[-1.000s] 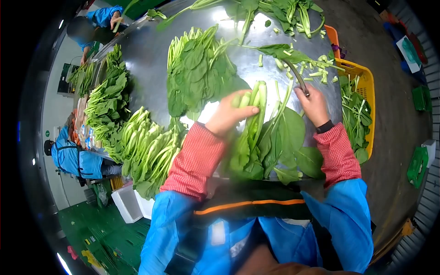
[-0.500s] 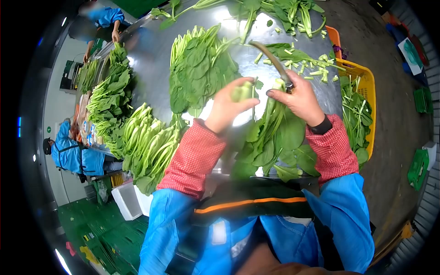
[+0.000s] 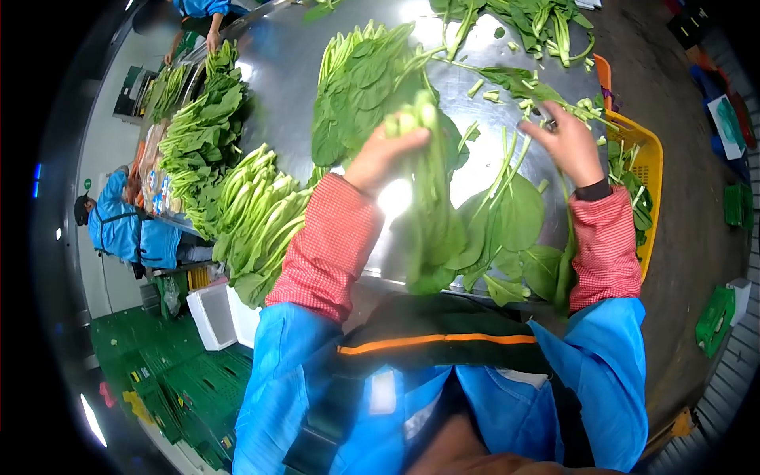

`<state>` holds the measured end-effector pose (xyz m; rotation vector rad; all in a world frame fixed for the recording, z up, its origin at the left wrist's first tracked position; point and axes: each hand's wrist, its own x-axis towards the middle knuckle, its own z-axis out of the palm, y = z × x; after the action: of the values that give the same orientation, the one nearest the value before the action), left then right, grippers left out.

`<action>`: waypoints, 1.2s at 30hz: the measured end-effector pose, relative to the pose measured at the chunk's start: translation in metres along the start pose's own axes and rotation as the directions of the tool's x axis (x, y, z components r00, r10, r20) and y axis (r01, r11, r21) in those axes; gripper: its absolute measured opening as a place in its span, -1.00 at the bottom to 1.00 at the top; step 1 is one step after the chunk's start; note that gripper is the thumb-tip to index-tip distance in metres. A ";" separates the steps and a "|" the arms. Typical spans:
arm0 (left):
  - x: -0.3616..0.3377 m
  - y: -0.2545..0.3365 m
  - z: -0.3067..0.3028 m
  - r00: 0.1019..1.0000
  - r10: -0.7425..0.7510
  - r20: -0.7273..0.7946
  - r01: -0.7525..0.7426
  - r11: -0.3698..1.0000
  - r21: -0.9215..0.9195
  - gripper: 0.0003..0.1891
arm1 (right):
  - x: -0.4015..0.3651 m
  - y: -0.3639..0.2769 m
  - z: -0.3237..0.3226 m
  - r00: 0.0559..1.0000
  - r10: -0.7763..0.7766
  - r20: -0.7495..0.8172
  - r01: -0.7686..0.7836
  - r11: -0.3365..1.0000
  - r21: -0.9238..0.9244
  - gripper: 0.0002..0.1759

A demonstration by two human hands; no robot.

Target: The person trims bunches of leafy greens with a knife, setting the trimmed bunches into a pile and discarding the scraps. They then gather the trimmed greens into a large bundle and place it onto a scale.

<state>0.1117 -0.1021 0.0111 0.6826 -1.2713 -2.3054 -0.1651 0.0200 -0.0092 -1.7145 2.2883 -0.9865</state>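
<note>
My left hand (image 3: 388, 154) is closed around the pale stem ends of a bunch of leafy greens (image 3: 431, 214), whose leaves hang toward the table's near edge. My right hand (image 3: 570, 146) is over the right side of the table, near cut stem pieces (image 3: 491, 96). Its fingers are curled round the dark handle end of a curved knife (image 3: 545, 123); the blade is too blurred to make out. Loose leafy stalks (image 3: 507, 206) lie between my hands. Beyond my left hand is a pile of greens (image 3: 360, 87).
Bundled greens (image 3: 257, 206) line the left side of the metal table (image 3: 277, 95). A yellow crate (image 3: 653, 158) with greens stands at the right edge. More greens (image 3: 546, 28) lie at the back. At far left are a person in blue (image 3: 119, 226) and another person's hand (image 3: 212, 39).
My hands have moved apart, the right one going right and away from the bunch. My left hand has lifted the bunch, leaving loose stalks on the table. The view has shifted slightly.
</note>
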 end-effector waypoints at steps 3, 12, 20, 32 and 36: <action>0.004 0.003 -0.023 0.998 0.050 -0.043 -0.060 0.966 -0.253 -0.58 | -0.014 -0.008 0.025 0.999 -0.031 -0.018 0.026 0.978 -0.205 -0.53; -0.063 0.089 -0.045 0.857 0.393 -0.333 -0.288 0.902 0.322 -0.64 | -0.042 0.000 0.079 0.984 0.028 0.174 -0.054 0.988 0.145 -0.61; -0.139 0.149 -0.060 0.794 0.607 0.027 0.237 -0.351 0.906 -0.56 | -0.059 -0.047 0.127 0.952 0.022 0.304 -0.114 0.951 0.288 -0.69; -0.184 0.008 -0.194 0.546 0.716 -0.435 0.715 -0.128 0.687 0.07 | -0.071 -0.112 0.185 0.886 -0.321 0.335 0.264 0.943 0.204 -0.68; -0.161 0.018 -0.145 0.613 0.757 -0.228 0.523 -0.172 0.835 -0.04 | -0.094 -0.108 0.197 0.829 -0.248 0.501 0.319 0.946 -0.061 -0.62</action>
<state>0.3284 -0.1137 -0.0055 1.5938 -2.1946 0.2025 0.0462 0.0040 -0.1291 -2.1116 1.8444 -0.3522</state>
